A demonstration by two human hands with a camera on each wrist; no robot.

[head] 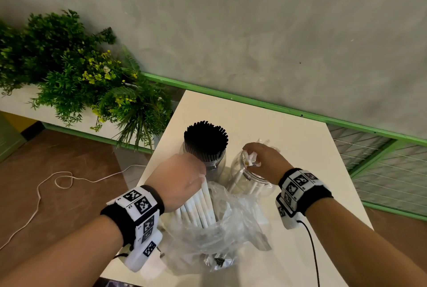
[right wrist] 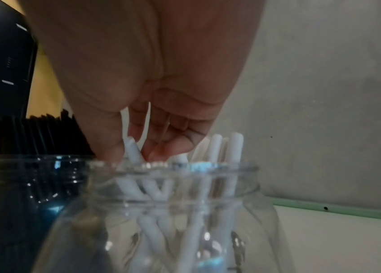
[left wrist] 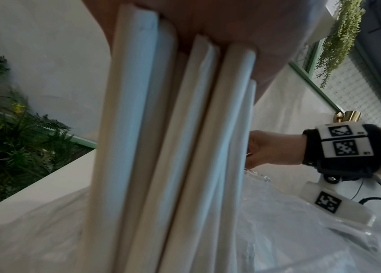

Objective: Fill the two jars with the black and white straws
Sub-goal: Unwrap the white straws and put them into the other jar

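The left hand gripped a bundle of white paper straws whose lower ends vanished into a crumpled clear plastic bag. The right hand pinched one white straw at the mouth of the clear plastic jar below it; its fingertips were blurred. Beyond the left hand, black straws packed the second clear jar.

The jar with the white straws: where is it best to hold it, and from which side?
Probably grip the clear jar around its wide body below the threaded neck, coming from its right side. White straws stick out of the mouth under the right hand, the jar of black straws crowds the left, the plastic bag the front.
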